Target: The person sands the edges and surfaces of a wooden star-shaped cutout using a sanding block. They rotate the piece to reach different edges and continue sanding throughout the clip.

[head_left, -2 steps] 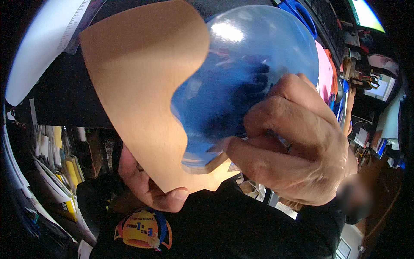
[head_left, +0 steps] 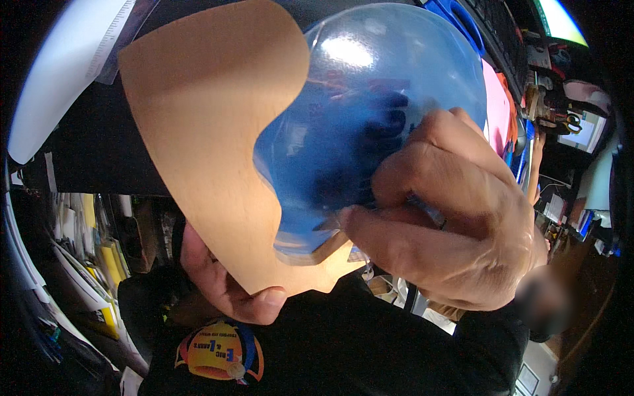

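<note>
A stiff tan sheet [head_left: 191,125] with a wavy inner edge slants across the left and middle of the view. My left hand [head_left: 224,280] grips its lower end, thumb on the front face and fingers behind. Against the wavy edge lies a shiny, see-through blue rounded thing [head_left: 310,152], like a balloon or disc, with dark print. My right hand [head_left: 456,218] is closed in front of its lower right. The thumb and fingertips pinch near the sheet's lower corner, where a small dark pointed tip shows; what they hold is mostly hidden.
Papers and folders [head_left: 99,251] stand at the left, with a ruler [head_left: 112,43] at the upper left. A blue handle [head_left: 459,23], a pink sheet [head_left: 495,99] and a keyboard [head_left: 498,30] are at the upper right. Beyond them are a lit screen [head_left: 561,20] and yellow-handled scissors [head_left: 573,123].
The tan sheet's upper part and the blue rounded thing have shifted slightly left and up. Both hands keep nearly the same place and grip.
</note>
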Motion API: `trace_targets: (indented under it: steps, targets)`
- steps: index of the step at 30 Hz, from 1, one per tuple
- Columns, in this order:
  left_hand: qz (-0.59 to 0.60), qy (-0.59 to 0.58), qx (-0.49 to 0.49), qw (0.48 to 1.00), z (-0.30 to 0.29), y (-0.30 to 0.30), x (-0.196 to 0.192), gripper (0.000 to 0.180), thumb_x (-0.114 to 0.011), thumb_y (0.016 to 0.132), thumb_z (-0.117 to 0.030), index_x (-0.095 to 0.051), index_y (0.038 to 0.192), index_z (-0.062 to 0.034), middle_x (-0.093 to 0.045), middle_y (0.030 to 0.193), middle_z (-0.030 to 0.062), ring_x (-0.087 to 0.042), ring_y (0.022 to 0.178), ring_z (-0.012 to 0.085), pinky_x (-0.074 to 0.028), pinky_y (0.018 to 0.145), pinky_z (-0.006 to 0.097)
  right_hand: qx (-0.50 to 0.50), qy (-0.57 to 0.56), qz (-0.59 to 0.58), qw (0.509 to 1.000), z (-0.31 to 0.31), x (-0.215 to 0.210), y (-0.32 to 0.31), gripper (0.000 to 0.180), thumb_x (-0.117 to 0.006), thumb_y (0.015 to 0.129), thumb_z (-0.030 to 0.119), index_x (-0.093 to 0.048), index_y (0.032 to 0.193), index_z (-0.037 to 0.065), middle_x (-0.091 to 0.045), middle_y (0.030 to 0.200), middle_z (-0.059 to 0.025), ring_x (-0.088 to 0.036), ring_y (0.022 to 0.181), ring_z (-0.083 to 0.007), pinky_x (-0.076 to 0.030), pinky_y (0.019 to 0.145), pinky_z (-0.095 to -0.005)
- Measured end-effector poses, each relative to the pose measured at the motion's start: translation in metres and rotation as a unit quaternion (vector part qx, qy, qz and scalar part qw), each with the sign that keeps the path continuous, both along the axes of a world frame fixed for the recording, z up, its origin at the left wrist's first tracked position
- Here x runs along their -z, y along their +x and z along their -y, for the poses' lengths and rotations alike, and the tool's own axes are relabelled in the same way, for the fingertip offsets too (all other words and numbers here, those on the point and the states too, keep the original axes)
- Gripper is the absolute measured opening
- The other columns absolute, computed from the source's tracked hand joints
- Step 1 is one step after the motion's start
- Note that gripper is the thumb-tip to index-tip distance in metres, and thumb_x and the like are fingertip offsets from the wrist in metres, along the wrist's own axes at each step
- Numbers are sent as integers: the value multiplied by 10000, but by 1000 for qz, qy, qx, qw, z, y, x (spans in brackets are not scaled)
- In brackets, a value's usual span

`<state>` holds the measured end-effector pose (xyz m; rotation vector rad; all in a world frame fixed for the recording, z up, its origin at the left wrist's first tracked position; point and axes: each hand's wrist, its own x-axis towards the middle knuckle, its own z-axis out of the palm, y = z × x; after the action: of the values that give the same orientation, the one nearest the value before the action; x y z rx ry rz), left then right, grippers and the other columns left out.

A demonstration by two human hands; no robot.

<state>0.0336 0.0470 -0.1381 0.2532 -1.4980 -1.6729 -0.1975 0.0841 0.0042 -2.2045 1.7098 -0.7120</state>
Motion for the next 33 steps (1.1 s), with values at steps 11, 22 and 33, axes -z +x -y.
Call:
trace_targets:
  steps: [11,22,33]
  targets:
    - [5,-2,-14,1000,1,-5,1,993,-654,820,-329,-72,1576,-52,-255,1554,305,-401,1389,397,-380,1126,525,43,71,-43,996,-9,-13,0,339,-749,602,212,-770,919,94,-585,720,-46,-497,604,-149,-316,550,-313]
    - [6,0,-32,999,-3,-9,2,988,-651,823,-333,-76,1576,-54,-256,1555,303,-399,1389,398,-377,1127,526,43,71,22,996,-34,-3,-10,403,-689,611,50,-765,1007,44,-589,794,-65,-498,664,-157,-320,637,-335]
    - [9,3,-67,998,-8,-12,2,982,-647,825,-337,-79,1576,-56,-257,1557,300,-398,1390,400,-374,1129,527,46,57,76,994,-38,7,-13,421,-619,606,1,-758,1003,21,-585,788,-64,-505,673,-169,-330,651,-344]
